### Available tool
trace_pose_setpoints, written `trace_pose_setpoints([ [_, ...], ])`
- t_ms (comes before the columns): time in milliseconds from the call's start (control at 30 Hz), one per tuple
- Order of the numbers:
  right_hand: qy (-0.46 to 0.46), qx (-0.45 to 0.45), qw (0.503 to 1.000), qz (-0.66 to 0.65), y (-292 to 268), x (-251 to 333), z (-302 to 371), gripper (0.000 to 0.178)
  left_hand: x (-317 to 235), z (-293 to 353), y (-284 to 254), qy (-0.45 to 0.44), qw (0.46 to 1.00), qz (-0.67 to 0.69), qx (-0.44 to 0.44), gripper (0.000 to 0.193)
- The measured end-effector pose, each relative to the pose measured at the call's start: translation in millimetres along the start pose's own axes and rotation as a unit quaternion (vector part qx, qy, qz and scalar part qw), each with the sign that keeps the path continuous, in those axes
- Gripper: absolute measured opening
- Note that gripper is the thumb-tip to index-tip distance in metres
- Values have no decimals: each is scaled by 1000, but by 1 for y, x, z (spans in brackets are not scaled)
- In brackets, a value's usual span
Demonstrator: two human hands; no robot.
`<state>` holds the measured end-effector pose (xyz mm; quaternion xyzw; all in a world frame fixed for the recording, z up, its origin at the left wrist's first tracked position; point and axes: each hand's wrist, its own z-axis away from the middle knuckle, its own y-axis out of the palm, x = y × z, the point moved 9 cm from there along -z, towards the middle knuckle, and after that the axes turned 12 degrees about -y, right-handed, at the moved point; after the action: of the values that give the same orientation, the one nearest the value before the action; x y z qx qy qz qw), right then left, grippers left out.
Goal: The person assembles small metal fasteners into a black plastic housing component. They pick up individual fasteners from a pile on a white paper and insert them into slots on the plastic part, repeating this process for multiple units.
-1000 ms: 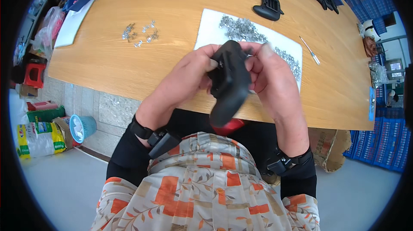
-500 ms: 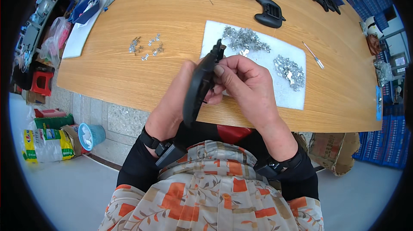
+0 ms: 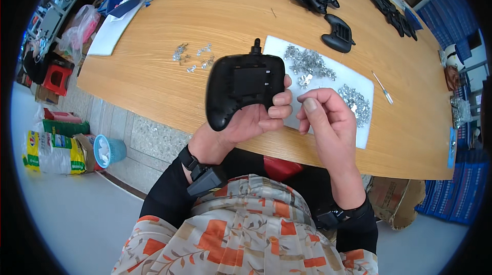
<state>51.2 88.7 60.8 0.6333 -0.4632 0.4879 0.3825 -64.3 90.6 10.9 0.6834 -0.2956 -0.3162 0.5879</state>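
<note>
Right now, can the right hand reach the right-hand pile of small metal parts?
Likely yes. The right hand is close beside that metal-parts pile, with nothing visible blocking it; the left hand holds the black gamepad shell off to the left. Can't tell whether the right hand is pinching something.

- The left forearm (image 3: pixel 166 193) slants up and to the right from the lower left.
- The left wrist (image 3: pixel 209 144) carries that slant on into the left hand (image 3: pixel 248 123), which has its palm turned up.
- The left fingers (image 3: pixel 280 105) curl in firmly from the right, one above another; the thumb is hidden.
- The right forearm (image 3: pixel 357 234) rises steeply from the lower right.
- The right wrist (image 3: pixel 347 190) leans a little left, nearly in line with the forearm.
- The right hand (image 3: pixel 329 118) brings thumb and index fingertips together, with the other fingers bent beneath; how tightly they meet is unclear.
- Both hands stand near each other, not touching.
</note>
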Motion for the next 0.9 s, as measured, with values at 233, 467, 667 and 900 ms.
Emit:
trace_pose_setpoints([
  [233,-59,10,998,-5,6,28,6,44,-22,6,-2,179,898,-281,-288,40],
  [467,-16,-36,999,-9,-36,31,5,32,-21,10,-8,215,828,-404,-324,43],
  [667,63,114,991,-24,-24,14,5,31,-26,19,58,134,681,-668,-270,49],
  [900,67,122,987,77,-10,5,-24,27,-38,43,19,108,780,-542,-292,35],
])
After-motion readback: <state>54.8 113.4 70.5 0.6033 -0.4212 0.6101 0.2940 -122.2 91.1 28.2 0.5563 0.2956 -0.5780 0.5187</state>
